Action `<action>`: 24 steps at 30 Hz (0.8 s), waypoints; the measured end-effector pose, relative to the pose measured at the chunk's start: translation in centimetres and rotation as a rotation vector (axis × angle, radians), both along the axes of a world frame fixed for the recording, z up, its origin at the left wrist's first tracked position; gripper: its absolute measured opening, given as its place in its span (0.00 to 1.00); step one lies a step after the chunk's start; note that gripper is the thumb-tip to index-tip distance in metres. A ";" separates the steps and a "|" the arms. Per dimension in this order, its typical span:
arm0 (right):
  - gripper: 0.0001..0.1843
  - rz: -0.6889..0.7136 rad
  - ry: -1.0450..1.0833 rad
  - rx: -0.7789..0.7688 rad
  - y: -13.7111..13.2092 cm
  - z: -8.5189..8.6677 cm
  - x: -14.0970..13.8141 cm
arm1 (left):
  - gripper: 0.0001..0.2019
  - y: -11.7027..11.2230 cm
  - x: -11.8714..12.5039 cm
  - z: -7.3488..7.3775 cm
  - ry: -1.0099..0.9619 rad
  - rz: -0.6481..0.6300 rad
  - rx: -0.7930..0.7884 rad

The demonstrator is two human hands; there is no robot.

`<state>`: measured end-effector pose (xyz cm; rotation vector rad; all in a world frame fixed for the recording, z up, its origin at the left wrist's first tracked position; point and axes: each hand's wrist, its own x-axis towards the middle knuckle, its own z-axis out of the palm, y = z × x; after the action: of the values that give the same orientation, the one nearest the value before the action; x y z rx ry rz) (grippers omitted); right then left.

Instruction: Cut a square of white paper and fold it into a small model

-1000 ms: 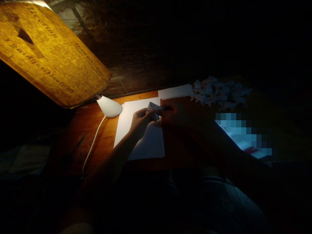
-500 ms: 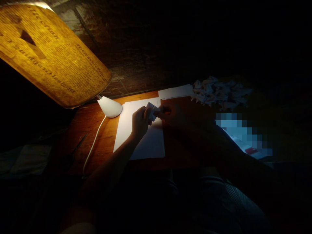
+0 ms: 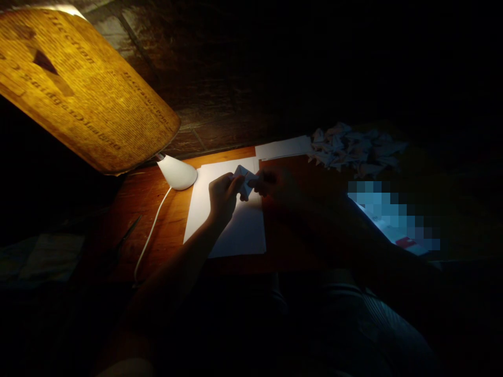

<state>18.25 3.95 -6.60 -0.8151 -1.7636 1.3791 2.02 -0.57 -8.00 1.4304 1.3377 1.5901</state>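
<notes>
A small folded piece of white paper [image 3: 244, 175] with crease lines is held up between my two hands. My left hand [image 3: 223, 196] pinches its left side between thumb and fingers. On the other side, my right hand [image 3: 273, 182] grips the right edge with its fingertips; this hand is in deep shadow. Below them lies a stack of white paper sheets [image 3: 236, 230] on the wooden table [image 3: 157, 235]. How the underside of the folded paper is creased stays hidden.
A lamp with a printed yellow shade [image 3: 86, 89] and white base [image 3: 176, 173] stands at left, its cord [image 3: 151, 233] trailing forward. Scissors [image 3: 128, 233] lie in shadow. Paper strips [image 3: 283, 148], a heap of folded papers [image 3: 353, 149] and a glowing screen [image 3: 389, 214] are at right.
My left hand has shifted slightly to the left, and more of the folded paper's face shows. My right hand keeps hold of its edge, nearly in place.
</notes>
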 end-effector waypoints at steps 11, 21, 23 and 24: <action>0.18 0.007 0.023 0.028 1.0 -0.7 0.3 | 0.20 0.8 -0.2 -0.5 -0.177 -0.112 -0.016; 0.06 -0.081 0.018 0.408 1.5 -0.9 1.2 | 0.19 0.8 -0.4 -0.6 -0.105 -0.096 -0.051; 0.08 -0.104 0.007 0.451 1.6 -1.1 1.1 | 0.19 0.8 -0.4 -0.8 -0.115 -0.106 -0.063; 0.09 -0.111 0.001 0.470 1.7 -1.1 1.1 | 0.20 0.9 -0.5 -0.8 -0.126 -0.116 -0.069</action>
<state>19.34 5.61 -7.74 -0.6385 -1.9048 0.8406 1.57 0.31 -8.83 1.3200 1.2036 1.5177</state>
